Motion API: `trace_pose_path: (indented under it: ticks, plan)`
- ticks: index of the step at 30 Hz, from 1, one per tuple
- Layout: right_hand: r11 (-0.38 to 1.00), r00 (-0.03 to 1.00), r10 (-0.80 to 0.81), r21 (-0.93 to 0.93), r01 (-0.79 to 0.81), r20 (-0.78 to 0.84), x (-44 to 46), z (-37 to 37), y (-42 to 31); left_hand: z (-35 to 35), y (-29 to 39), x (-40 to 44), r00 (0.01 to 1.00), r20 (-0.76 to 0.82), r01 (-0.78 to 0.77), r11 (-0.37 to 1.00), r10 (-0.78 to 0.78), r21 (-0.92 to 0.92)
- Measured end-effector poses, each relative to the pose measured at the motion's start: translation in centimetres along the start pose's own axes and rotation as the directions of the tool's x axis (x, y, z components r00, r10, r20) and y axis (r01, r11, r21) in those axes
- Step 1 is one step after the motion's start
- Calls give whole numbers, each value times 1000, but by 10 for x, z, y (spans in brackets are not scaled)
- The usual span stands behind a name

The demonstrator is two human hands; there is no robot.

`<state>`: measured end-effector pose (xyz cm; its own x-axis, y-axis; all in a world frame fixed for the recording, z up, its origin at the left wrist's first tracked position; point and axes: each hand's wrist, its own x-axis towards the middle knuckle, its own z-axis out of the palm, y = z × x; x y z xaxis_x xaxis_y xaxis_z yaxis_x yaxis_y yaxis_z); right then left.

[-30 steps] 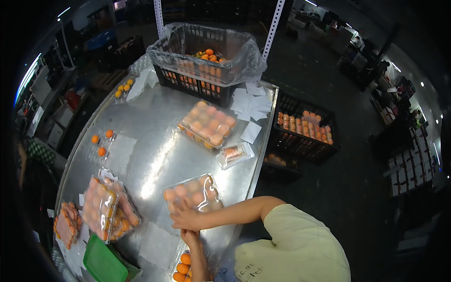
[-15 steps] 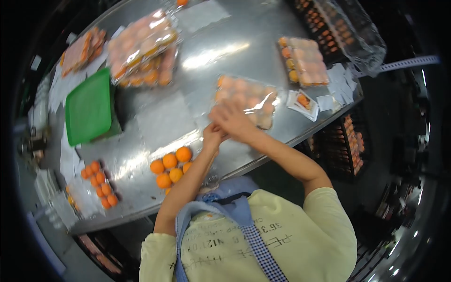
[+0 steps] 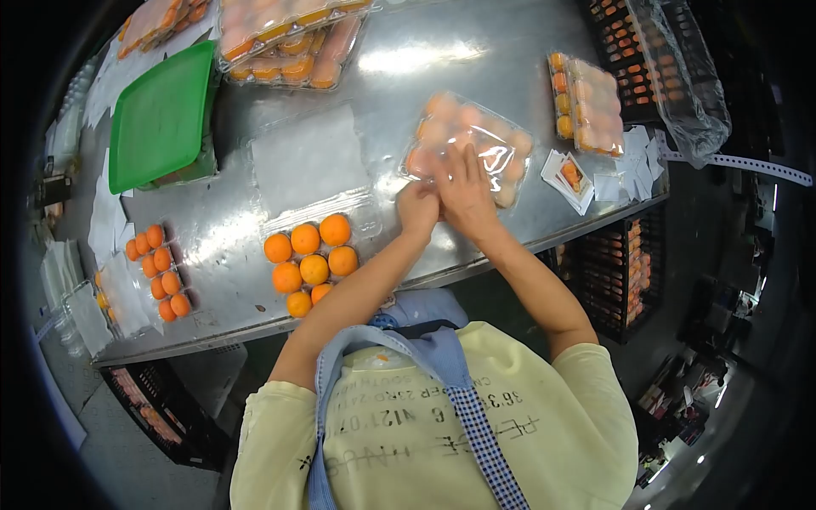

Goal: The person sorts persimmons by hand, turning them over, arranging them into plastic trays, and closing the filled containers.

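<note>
A closed clear plastic clamshell pack (image 3: pixel 512 140) of oranges lies on the metal table before me, light glaring off its lid. My right hand (image 3: pixel 467 195) rests flat on its near side, fingers stretched over the lid. Beside it, my left hand (image 3: pixel 418 210) is curled against the pack's near left edge, thumb side towards the right hand; its fingertips are partly hidden. To the left, an open clamshell (image 3: pixel 371 223) holds several loose oranges (image 3: pixel 314 269) in its near half, with a white sheet (image 3: pixel 310 161) in the other half.
Stacked packs (image 3: pixel 293 42) stand at the back left near a green lid (image 3: pixel 161 119) on a box. Another pack (image 3: pixel 586 106) and printed cards (image 3: pixel 568 180) are at the right. Fruit rows (image 3: pixel 160 272) sit far left. Black crates (image 3: pixel 608 272) stand below the table edge.
My view has shifted, so the table's things sit differently in frame. My right hand's fingers now lie spread on the lid; my left hand stays close beside it at the near edge.
</note>
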<state>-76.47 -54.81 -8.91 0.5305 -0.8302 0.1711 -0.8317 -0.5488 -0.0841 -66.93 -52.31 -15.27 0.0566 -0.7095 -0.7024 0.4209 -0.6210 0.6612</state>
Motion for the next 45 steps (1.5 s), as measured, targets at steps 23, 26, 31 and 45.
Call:
trace_pose_path:
  ticks: [23, 26, 31, 45]
  plan:
    - [977, 985, 106, -167, -129, -139, 100, -106, 93, 6, 15, -4, 999, -7, 34, 999, -34, 8]
    - [971, 974, 170, -146, -192, -151, 119, -113, 117, 5, 15, -5, 998, 5, 59, 998, -59, -2]
    - [915, 874, -172, -403, -30, -455, 154, -83, 137, -3, 3, -20, 978, 84, 193, 981, -190, -35]
    - [929, 955, -241, 326, 176, 171, -19, -39, 44, -71, 48, -72, 794, 458, 275, 908, -401, 318]
